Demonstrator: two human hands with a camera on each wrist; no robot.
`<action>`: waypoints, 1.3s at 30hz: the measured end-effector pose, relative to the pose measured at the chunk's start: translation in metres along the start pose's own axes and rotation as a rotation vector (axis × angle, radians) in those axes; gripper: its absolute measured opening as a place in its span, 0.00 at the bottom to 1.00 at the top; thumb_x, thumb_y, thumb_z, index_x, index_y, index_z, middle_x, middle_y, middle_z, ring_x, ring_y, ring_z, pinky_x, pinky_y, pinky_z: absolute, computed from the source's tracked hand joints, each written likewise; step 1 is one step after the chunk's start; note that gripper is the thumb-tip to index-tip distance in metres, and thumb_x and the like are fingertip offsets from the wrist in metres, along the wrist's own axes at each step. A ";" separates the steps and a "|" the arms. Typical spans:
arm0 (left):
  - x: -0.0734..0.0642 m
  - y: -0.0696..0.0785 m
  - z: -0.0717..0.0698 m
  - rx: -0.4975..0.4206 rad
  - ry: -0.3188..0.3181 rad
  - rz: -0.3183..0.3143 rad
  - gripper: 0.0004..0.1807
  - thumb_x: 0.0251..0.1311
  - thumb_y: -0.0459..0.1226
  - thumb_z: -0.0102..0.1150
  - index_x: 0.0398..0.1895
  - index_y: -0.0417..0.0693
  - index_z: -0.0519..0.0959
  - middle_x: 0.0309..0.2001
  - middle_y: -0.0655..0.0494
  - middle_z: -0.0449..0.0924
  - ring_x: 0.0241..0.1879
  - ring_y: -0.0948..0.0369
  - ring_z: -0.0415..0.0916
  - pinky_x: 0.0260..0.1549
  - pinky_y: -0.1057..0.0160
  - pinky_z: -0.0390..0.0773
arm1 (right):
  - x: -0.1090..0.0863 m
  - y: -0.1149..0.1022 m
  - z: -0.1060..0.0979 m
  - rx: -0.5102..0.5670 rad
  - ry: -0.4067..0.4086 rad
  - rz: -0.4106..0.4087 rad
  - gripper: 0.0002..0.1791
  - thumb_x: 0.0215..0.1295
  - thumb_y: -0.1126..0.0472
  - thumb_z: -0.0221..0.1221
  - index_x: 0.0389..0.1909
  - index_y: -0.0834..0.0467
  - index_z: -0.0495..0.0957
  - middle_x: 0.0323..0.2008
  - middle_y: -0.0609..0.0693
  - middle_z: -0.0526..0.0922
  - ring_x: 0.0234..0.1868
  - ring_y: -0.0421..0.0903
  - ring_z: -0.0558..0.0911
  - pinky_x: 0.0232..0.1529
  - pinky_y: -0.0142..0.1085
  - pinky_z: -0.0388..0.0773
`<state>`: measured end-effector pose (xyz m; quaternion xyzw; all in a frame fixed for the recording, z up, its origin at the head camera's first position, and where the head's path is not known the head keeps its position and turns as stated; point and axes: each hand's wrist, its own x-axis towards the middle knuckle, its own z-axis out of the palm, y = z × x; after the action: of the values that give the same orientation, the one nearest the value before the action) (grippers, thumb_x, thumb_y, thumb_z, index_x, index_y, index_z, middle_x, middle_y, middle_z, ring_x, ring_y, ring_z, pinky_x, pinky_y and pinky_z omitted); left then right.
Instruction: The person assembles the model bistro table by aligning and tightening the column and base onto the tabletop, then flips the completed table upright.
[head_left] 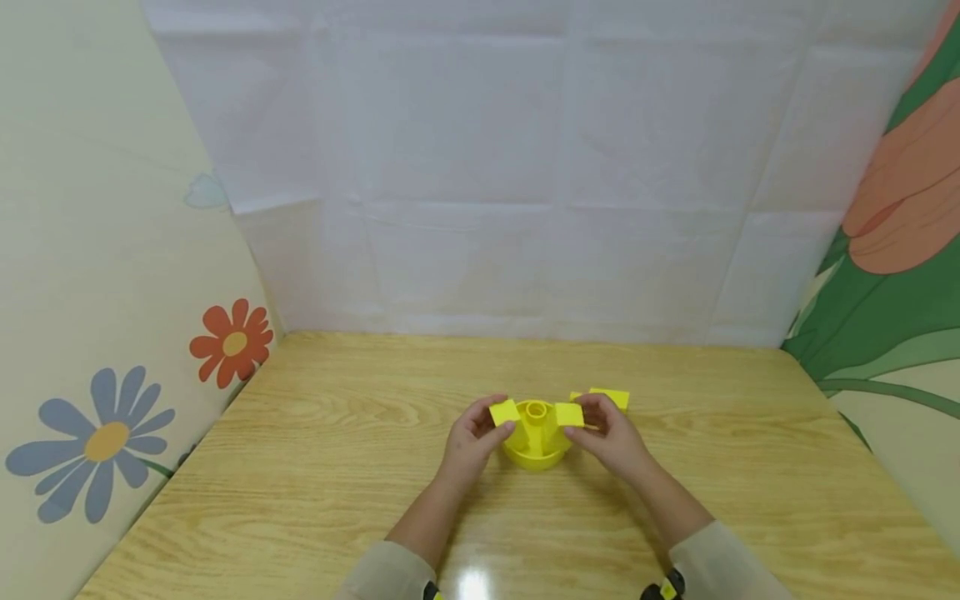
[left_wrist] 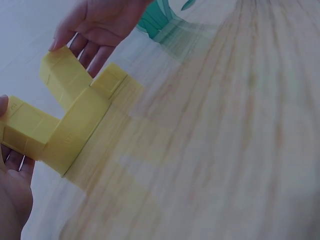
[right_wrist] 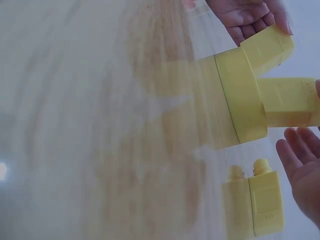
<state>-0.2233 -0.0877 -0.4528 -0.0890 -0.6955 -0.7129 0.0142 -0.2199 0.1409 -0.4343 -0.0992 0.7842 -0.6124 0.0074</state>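
Note:
A round yellow base (head_left: 534, 460) with a ring-shaped socket in its middle rests on the table. Two yellow blocks (left_wrist: 65, 77) rise from it at a slant, leaning apart. My left hand (head_left: 467, 446) pinches the upper end of the left block (head_left: 503, 412) between thumb and fingers. On the other side my right hand (head_left: 618, 442) holds the top of the right block (head_left: 568, 414) the same way. How the blocks' lower ends sit in the base is partly hidden.
Behind the right hand a loose yellow block (right_wrist: 267, 202) with a round peg lies on the wooden table (head_left: 337, 467). A white sheet (head_left: 525, 167) hangs along the table's back edge. Walls with painted flowers (head_left: 105, 442) flank both sides.

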 end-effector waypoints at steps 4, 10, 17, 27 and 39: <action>0.000 0.000 0.000 -0.001 0.003 -0.006 0.24 0.62 0.30 0.61 0.62 0.36 0.72 0.60 0.40 0.75 0.53 0.63 0.74 0.51 0.73 0.75 | -0.004 0.000 -0.001 0.001 0.000 -0.007 0.23 0.64 0.69 0.62 0.58 0.67 0.68 0.55 0.66 0.78 0.55 0.55 0.79 0.52 0.30 0.78; 0.001 -0.001 0.000 0.000 0.001 -0.001 0.24 0.62 0.30 0.61 0.62 0.35 0.71 0.60 0.40 0.75 0.53 0.63 0.74 0.51 0.73 0.75 | -0.005 0.002 0.000 -0.048 0.018 -0.004 0.23 0.62 0.67 0.63 0.57 0.65 0.71 0.52 0.63 0.80 0.50 0.49 0.79 0.48 0.30 0.79; 0.001 -0.003 -0.001 0.000 0.000 0.001 0.24 0.62 0.31 0.61 0.62 0.36 0.72 0.59 0.40 0.75 0.52 0.63 0.74 0.50 0.74 0.75 | -0.007 -0.002 0.003 -0.118 0.009 0.031 0.29 0.61 0.61 0.66 0.63 0.62 0.71 0.55 0.60 0.80 0.47 0.46 0.80 0.47 0.34 0.81; 0.000 -0.002 -0.001 -0.010 -0.006 -0.003 0.24 0.63 0.31 0.61 0.62 0.37 0.72 0.60 0.41 0.74 0.53 0.63 0.73 0.51 0.74 0.75 | 0.000 -0.004 -0.009 -0.285 -0.202 -0.115 0.32 0.66 0.57 0.62 0.68 0.63 0.67 0.63 0.62 0.72 0.46 0.46 0.77 0.47 0.33 0.78; 0.001 -0.002 -0.001 -0.013 -0.008 -0.007 0.24 0.63 0.31 0.61 0.62 0.37 0.72 0.60 0.41 0.75 0.53 0.63 0.73 0.51 0.74 0.75 | 0.004 -0.001 -0.009 -0.245 -0.227 -0.113 0.30 0.65 0.56 0.64 0.64 0.64 0.69 0.56 0.61 0.77 0.45 0.46 0.78 0.45 0.30 0.78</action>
<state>-0.2243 -0.0891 -0.4547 -0.0895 -0.6913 -0.7169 0.0087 -0.2254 0.1489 -0.4308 -0.2115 0.8404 -0.4966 0.0493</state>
